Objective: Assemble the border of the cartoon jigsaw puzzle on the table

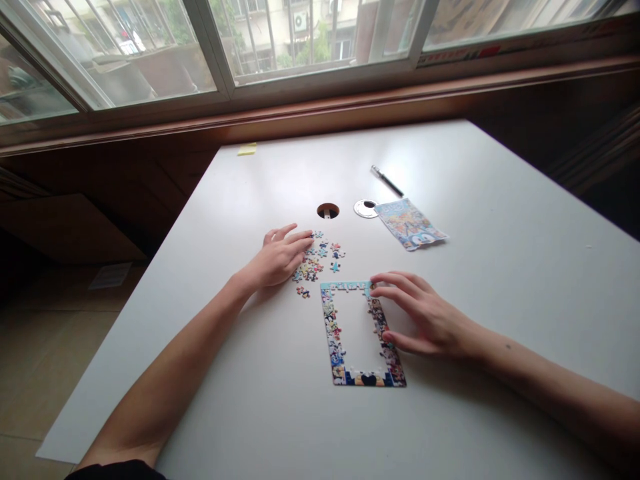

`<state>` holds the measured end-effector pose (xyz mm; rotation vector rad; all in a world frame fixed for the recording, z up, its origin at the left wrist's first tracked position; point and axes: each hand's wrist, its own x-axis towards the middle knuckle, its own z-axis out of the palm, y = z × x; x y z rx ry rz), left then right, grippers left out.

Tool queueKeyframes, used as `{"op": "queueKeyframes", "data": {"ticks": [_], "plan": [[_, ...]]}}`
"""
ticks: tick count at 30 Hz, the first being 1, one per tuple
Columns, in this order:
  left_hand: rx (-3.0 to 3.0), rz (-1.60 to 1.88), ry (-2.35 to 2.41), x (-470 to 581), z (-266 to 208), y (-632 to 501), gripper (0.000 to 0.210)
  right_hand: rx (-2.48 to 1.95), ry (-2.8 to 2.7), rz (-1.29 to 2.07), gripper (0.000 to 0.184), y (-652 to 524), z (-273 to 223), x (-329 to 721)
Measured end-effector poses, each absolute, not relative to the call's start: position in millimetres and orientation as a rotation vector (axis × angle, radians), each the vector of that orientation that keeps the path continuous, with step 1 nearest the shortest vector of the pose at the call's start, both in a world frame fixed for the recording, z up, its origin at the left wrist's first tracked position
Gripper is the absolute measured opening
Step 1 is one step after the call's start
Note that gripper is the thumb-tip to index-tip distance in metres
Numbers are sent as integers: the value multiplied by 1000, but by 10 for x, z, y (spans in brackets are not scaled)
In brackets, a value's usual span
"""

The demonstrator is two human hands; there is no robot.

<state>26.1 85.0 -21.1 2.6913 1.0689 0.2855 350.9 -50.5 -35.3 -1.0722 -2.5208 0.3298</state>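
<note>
My left hand (284, 257) lies over the left side of a pile of loose jigsaw pieces (311, 268), its fingers stretched out across them. Part of the pile is hidden under that hand. Closer to me and to the right lies a jigsaw border (334, 353), a rectangle of joined pieces around bare tabletop. My right hand (423, 313) rests at the border's right side with fingers apart. Its fingertips touch the upper right corner and the thumb meets the right edge. No piece shows in either hand.
A creased picture sheet (410, 225) lies behind my right hand, with a black pen (387, 181) beyond it. Near them are a round cable hole (328, 211) and its loose metal cover (365, 209). A yellow sticky note (247, 149) is at the white table's (240, 413) far edge, below the window.
</note>
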Motion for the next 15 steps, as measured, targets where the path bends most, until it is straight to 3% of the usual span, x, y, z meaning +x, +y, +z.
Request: {"op": "queueKeyframes", "data": {"ticks": [11, 15], "plan": [[2555, 527, 1131, 225, -175, 912, 40, -1078, -2491, 364, 58, -502, -370, 3520], [2586, 466, 1099, 243, -180, 887, 40, -1079, -2487, 361, 57, -502, -367, 3518]]}}
